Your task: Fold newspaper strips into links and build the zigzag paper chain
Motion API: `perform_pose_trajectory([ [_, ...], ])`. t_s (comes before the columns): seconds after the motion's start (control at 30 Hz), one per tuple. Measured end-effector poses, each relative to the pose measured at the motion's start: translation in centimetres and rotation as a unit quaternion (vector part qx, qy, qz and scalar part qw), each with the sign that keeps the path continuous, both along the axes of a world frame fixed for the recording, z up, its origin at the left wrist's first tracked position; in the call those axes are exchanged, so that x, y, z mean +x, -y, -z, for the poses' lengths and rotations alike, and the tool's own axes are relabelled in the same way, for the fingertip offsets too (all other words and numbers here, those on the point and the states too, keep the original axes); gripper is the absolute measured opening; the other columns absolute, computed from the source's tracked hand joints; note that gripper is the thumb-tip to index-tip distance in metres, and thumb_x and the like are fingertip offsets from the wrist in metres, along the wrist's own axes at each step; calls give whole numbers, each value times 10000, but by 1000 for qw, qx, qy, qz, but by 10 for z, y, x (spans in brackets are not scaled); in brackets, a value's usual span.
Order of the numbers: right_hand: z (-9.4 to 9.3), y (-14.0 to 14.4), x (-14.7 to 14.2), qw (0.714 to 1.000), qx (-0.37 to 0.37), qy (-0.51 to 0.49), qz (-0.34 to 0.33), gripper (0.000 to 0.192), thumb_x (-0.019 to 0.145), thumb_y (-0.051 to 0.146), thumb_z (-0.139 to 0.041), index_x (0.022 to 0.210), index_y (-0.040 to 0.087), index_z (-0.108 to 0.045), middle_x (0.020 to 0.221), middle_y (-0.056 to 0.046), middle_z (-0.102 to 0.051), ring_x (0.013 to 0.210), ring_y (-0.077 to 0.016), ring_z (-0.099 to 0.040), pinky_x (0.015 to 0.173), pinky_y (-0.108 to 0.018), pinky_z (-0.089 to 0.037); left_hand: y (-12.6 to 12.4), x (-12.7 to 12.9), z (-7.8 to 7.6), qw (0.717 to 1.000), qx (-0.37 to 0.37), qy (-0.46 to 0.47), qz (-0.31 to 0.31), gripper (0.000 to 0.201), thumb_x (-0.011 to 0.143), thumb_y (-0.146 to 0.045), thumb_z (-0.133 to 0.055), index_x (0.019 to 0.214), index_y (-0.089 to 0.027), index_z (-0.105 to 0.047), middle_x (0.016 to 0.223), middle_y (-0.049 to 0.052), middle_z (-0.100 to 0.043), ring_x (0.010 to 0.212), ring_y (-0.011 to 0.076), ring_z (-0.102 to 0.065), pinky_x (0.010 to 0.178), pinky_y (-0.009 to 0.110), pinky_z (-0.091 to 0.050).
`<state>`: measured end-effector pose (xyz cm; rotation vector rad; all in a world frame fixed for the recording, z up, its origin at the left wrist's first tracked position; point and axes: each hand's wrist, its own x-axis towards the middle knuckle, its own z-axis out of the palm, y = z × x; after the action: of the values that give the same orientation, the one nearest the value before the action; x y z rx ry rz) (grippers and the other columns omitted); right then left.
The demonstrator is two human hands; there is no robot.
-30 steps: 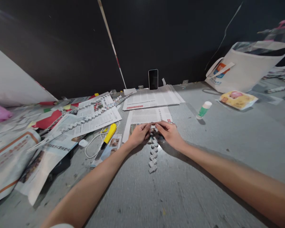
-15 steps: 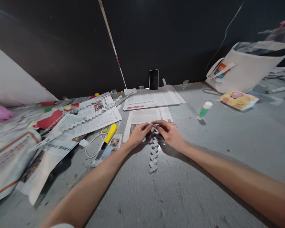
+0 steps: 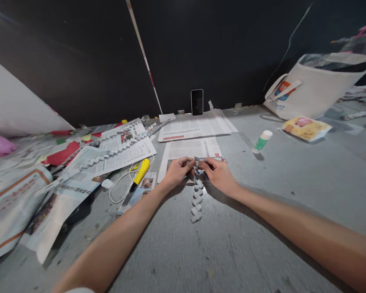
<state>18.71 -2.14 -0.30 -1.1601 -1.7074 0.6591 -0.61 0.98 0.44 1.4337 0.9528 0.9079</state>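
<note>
A zigzag chain of folded paper (image 3: 197,199) runs along the grey table toward me, its far end between my hands. My left hand (image 3: 180,171) pinches that far end from the left, thumb against fingers. From the right, my right hand (image 3: 215,173) grips the same end with thumb and fingertips. The small folded piece between the fingertips is partly hidden. Beneath and beyond both hands lies a newspaper sheet (image 3: 189,149).
Behind are stacked newspapers (image 3: 198,126) and an upright phone (image 3: 197,101). At right stand a glue stick (image 3: 262,141), a yellow packet (image 3: 306,128) and a white bag (image 3: 319,87). Left lie a yellow-handled cutter (image 3: 140,174), a white cable (image 3: 114,199) and more paper chains (image 3: 110,154).
The fingers of my right hand have curled down from the top of the chain's end, so more of the folded piece shows. The near part of the chain lies as before.
</note>
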Motion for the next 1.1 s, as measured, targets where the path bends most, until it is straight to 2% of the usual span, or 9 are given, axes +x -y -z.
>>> perform_pose_trajectory([
  [0.17, -1, 3, 0, 1000, -1, -7, -15, 458, 1042, 516, -531, 689, 225, -536, 613, 12, -510, 596, -154, -432, 585, -309, -344, -6, -3, 7, 997, -47, 56, -32, 586, 753, -709, -818, 782, -154, -632, 650, 35, -672, 572, 131, -614, 606, 265, -499],
  [0.3, -1, 3, 1, 997, -19, -6, -74, 465, 1041, 480, -540, 656, 224, -493, 592, 23, -471, 571, -145, -431, 562, -301, -310, -5, -5, 9, 999, -20, 39, -28, 578, 786, -707, -793, 793, -147, -652, 661, 44, -682, 589, 136, -622, 623, 270, -508],
  [0.43, 0, 3, 0, 993, -19, 22, -114, 429, 1058, 467, -538, 716, 214, -593, 651, 6, -578, 622, -160, -529, 606, -292, -357, 0, -4, 7, 1000, 24, -7, 7, 552, 808, -685, -787, 823, -145, -672, 678, 33, -676, 601, 130, -613, 611, 257, -490],
  [0.6, 2, 4, -1, 990, 3, 61, -125, 424, 1071, 434, -532, 743, 208, -678, 636, 5, -615, 593, -152, -542, 608, -285, -361, 0, -5, 7, 998, 0, -30, 62, 628, 786, -767, -751, 811, -146, -654, 638, 22, -638, 549, 126, -585, 546, 246, -445],
  [0.8, -1, 5, 1, 989, 11, 37, -145, 370, 1085, 406, -507, 887, 217, -756, 773, -21, -717, 692, -171, -630, 690, -293, -445, -1, -3, 5, 999, 20, -4, 44, 637, 803, -783, -723, 737, -159, -613, 585, 12, -602, 537, 114, -537, 566, 245, -426],
  [0.87, 0, 3, 1, 990, 9, 32, -135, 389, 1078, 436, -520, 859, 222, -760, 711, -8, -674, 649, -166, -599, 658, -296, -432, -1, -2, 4, 999, 18, 0, 30, 642, 799, -790, -720, 727, -163, -602, 571, 5, -590, 528, 112, -522, 567, 247, -421],
  [1.0, 5, 0, 1, 995, -11, 25, -100, 521, 1031, 570, -565, 659, 222, -674, 561, 12, -501, 543, -152, -462, 544, -306, -334, -1, -2, 3, 1000, 16, -2, 17, 658, 782, -808, -719, 722, -165, -593, 584, 3, -589, 529, 106, -506, 562, 242, -401],
  [1.1, 7, -1, 1, 994, -20, 18, -103, 522, 1028, 571, -555, 650, 220, -634, 580, 11, -512, 559, -150, -454, 552, -306, -336, -2, -3, 4, 1000, 17, 6, 10, 655, 790, -803, -717, 725, -164, -589, 592, 5, -590, 539, 104, -508, 567, 239, -396],
])
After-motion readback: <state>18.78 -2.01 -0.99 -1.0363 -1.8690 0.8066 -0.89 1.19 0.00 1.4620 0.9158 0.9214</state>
